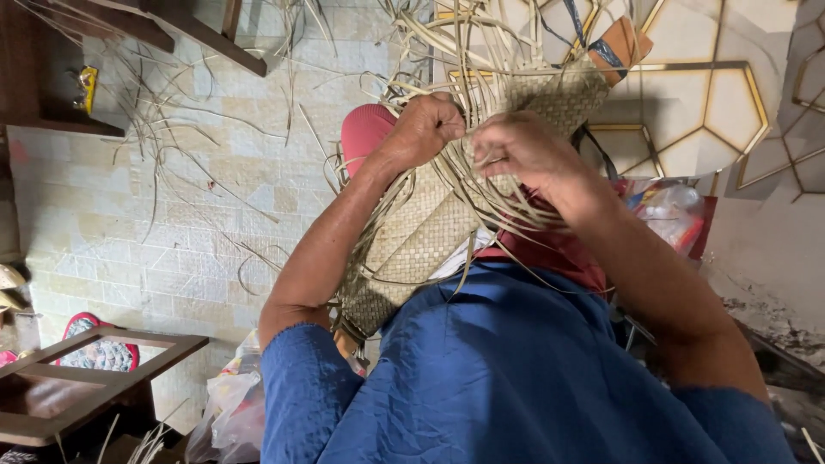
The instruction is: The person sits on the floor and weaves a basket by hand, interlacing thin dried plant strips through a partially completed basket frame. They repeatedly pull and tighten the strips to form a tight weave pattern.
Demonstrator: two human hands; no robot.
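Tiled floor (129,223), loose strips (172,146) scattered over it. Woven mat (421,232) lies across the lap, between both forearms, unwoven strands (464,51) fanning beyond the hands. Left hand (425,129) closed in a fist on a bunch of strands. Right hand (520,146) curled, fingers pinching strands just beside the left.

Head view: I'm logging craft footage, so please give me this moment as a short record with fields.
left hand: closed on pale loose straw strips
right hand: fingers pinch strips at the mat's unfinished edge
work piece: tan woven straw mat, lying across the lap
clothing: blue short-sleeved shirt, red cloth beneath the mat
floor: pale tiled floor, stray strips scattered on it
nearby: brown wooden frame lower left
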